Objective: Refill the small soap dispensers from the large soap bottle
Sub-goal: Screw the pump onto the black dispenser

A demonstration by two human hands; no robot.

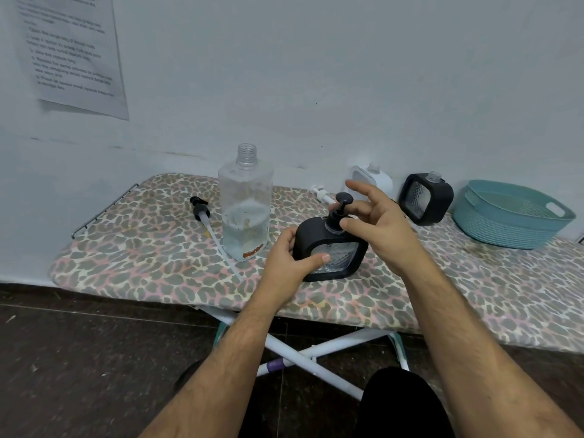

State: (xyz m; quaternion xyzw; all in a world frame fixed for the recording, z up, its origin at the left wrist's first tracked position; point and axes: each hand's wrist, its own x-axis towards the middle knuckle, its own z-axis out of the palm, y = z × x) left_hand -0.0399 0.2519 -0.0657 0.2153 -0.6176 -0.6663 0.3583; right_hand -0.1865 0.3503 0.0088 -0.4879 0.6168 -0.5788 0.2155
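Observation:
A small black soap dispenser (331, 248) with its black pump (339, 210) on top stands on the leopard-print board (158, 267). My left hand (290, 257) grips its left side, thumb across the clear front. My right hand (376, 222) pinches the pump's collar with thumb and a finger, the other fingers spread. The large clear soap bottle (246, 203) stands uncapped to the left, holding a little liquid at the bottom. Its black pump with a long tube (208, 229) lies on the board beside it. A white dispenser (373, 178) and a second black dispenser (425, 199) stand uncapped at the back.
A white pump (319, 192) lies near the white dispenser. A teal basket (512, 213) sits at the right end of the board. A wall rises directly behind. The board's crossed white legs (309, 355) and dark floor lie below, with a printed sheet (69, 52) on the wall.

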